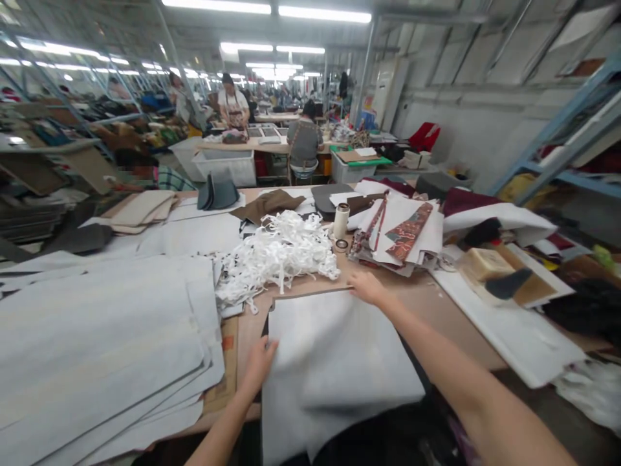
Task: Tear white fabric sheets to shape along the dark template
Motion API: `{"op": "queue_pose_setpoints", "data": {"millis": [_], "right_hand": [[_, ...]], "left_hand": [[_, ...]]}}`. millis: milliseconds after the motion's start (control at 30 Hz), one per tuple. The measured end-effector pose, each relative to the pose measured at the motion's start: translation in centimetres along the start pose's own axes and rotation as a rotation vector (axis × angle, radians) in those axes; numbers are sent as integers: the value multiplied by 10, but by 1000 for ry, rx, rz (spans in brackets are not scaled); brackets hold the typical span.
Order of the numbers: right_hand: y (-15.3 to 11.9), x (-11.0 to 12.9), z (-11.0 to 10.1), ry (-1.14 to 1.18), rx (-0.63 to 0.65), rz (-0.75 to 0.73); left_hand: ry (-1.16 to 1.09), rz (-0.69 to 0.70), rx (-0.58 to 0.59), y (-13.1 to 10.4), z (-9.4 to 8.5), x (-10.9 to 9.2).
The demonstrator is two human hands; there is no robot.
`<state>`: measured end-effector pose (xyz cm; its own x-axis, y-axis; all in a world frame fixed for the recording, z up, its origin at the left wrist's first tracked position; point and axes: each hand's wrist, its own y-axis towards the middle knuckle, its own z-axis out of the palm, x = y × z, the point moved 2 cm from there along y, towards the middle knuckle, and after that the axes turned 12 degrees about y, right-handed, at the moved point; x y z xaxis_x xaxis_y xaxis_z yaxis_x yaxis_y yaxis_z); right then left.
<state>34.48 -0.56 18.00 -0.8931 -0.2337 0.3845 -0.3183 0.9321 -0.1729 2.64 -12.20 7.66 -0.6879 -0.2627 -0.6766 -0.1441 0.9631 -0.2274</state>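
Observation:
A large white sheet [334, 343] with a dark underside lies before me, its near part bending down over the table's front edge. My left hand [261, 361] is closed at its left edge, thumb on top. At the far right corner, my right hand [367, 287] pinches the sheet's edge, with some fingers hidden. Just beyond the sheet is a tangled heap of white strips [286, 252]. To the left lies a broad stack of similar white sheets [101, 336], slightly fanned out.
Behind the right hand stand a cream bottle [341, 221] and a pile of patterned fabric pieces [402, 233]. A yellowish block [488, 264] sits on the right. Dark curved pieces [218, 193] lie at the back. Co-workers are at a farther table [276, 147].

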Motion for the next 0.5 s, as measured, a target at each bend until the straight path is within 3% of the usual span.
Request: {"op": "queue_pose_setpoints", "data": {"millis": [100,233,333,500], "right_hand": [[-1,-10,66,15,-111,121],[-46,-54,119,24,-212,620],[-71,-81,133,115,-263,885],[-68,-99,129,308,-105,875]], "left_hand": [[161,-28,14,20,14,36],[125,-11,23,32,27,59],[32,-18,-21,36,33,65],[-28,-28,-41,35,38,71]]}}
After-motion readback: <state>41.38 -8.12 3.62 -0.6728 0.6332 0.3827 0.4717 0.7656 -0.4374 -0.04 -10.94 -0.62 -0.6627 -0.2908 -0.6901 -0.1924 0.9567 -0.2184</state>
